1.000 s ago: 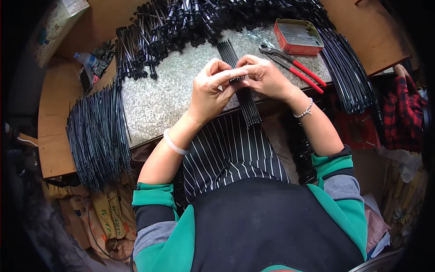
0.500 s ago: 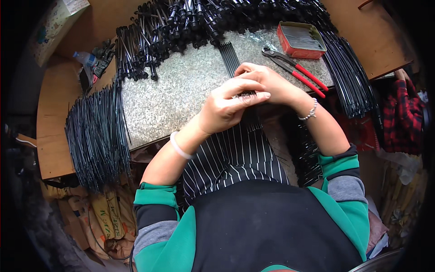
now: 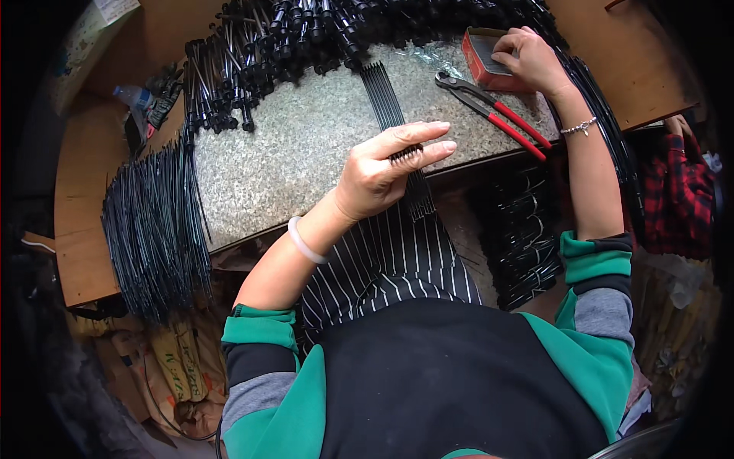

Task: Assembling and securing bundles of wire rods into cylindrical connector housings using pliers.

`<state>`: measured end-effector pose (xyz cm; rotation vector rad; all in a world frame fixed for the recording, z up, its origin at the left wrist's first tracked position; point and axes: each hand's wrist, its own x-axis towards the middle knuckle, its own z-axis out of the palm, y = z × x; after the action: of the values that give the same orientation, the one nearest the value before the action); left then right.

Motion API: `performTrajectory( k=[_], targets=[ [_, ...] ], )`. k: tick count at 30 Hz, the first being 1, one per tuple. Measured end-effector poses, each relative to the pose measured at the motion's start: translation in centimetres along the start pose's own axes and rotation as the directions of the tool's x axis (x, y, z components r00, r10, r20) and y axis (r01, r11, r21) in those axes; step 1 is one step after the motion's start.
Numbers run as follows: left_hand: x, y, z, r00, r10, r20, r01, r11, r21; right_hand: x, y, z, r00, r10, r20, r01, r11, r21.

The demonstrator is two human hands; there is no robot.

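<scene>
My left hand [image 3: 378,170] is closed around a flat row of thin black metal rods [image 3: 382,96], which look like umbrella ribs. The row slants from the stone slab down toward my lap. Between the fingers shows a line of small dark rod parts [image 3: 407,154]; the first two fingers point right. Over a red tin box [image 3: 475,61] of thin grey wires, my right hand [image 3: 540,61] has its fingers bent and drawn together at the wires. Whatever they pinch is too small or hidden to make out. Red-handled pincers [image 3: 497,115] lie between the two hands.
A speckled stone slab [image 3: 260,183] covers the bench middle. Black rod assemblies [image 3: 298,38] are heaped along the back. Bundles of black rods hang at the left [image 3: 157,229] and right [image 3: 612,122]. A person's plaid sleeve [image 3: 680,195] shows at far right.
My right hand has left the rods beside my left hand and moved up and right to the red box. The left hand has kept hold of the row.
</scene>
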<state>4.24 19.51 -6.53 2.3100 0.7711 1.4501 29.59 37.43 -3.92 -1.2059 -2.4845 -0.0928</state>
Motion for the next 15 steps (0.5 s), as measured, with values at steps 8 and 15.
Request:
performTrajectory(
  k=[8, 15],
  targets=[
    [-0.4, -0.8, 0.9, 0.999, -0.039, 0.023, 0.039, 0.999, 0.023, -5.6, -9.9, -3.6, 0.920, -0.256, -0.298, 0.377, 0.788, 0.488],
    [-0.5, -1.5, 2.8, 0.998, 0.000, -0.057, -0.001, 1.000, -0.010, -8.3, -12.2, -2.6, 0.900, -0.245, -0.360, 0.398, 0.797, 0.454]
  ],
)
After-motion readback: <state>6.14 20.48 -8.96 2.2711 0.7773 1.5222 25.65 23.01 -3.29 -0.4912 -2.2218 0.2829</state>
